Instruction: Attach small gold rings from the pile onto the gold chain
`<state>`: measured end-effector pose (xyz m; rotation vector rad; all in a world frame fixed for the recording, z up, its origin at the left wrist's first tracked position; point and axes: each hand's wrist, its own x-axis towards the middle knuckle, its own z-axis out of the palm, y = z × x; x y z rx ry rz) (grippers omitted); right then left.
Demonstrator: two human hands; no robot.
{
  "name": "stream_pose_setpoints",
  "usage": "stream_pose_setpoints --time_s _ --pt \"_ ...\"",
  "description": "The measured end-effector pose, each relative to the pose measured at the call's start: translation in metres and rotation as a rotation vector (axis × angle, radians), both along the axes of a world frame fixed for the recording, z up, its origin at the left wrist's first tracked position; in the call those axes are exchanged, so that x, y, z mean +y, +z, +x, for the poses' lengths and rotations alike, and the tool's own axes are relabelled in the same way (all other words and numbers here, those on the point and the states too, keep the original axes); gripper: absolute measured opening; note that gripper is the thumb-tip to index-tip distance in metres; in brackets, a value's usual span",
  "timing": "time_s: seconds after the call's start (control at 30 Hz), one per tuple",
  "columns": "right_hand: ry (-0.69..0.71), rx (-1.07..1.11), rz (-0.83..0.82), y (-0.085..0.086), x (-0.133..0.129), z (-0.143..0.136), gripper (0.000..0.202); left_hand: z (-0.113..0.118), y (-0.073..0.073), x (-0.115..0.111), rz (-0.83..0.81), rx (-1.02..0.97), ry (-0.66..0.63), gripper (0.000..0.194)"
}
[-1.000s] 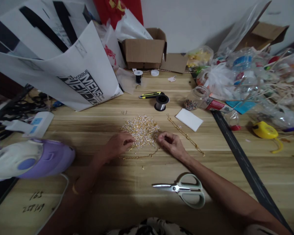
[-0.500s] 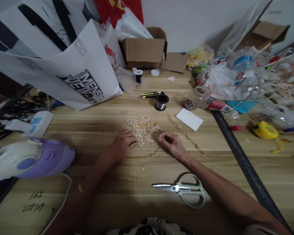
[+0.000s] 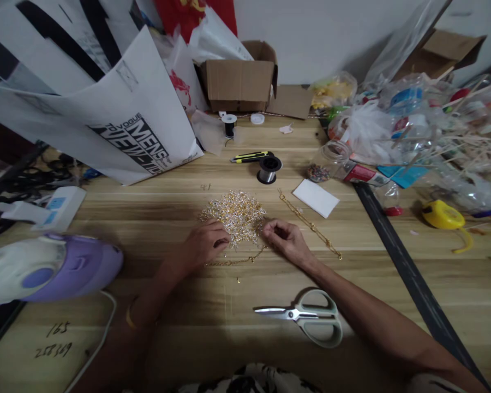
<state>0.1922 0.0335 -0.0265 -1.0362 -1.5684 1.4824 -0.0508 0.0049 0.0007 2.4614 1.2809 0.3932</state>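
A pile of small gold and clear beaded pieces [image 3: 238, 214] lies mid-table. At its lower left edge rests my left hand [image 3: 207, 242], fingers curled together; whatever they hold is too small to tell. My right hand [image 3: 285, 238] is pinched at the pile's right edge, and its fingertips show no clear object. Between and below the hands runs a thin gold chain [image 3: 233, 263], its left end beside my left hand. Another gold chain with beads [image 3: 310, 224] lies to the right of the pile. Below it are scissors with pale handles [image 3: 298, 314], blades pointing left.
Behind the pile are a wire spool [image 3: 269, 169], a yellow-black cutter [image 3: 249, 157] and a folded white paper [image 3: 316, 197]. A bead jar [image 3: 331, 158] and yellow tape measure [image 3: 442, 214] are at right. At left stand a purple-white appliance [image 3: 73, 267] and white bag [image 3: 147, 109].
The view has shifted slightly. My left hand's fingers have moved a little at the pile's edge; my right hand stays in nearly the same pinch.
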Motion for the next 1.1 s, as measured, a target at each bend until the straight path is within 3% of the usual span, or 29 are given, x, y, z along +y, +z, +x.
stream_pose_setpoints --time_s 0.3,0.5,1.1 --pt "0.001 -0.005 -0.015 0.000 0.001 0.000 0.022 0.007 -0.004 0.000 0.026 0.031 0.011 0.019" --pt "-0.003 -0.006 -0.010 0.002 0.001 0.000 0.022 0.005 -0.008 0.002 0.016 -0.066 0.053 0.019" --pt "-0.002 -0.014 0.017 -0.001 0.001 0.001 0.024 -0.006 -0.007 0.005 -0.007 -0.103 0.058 0.018"
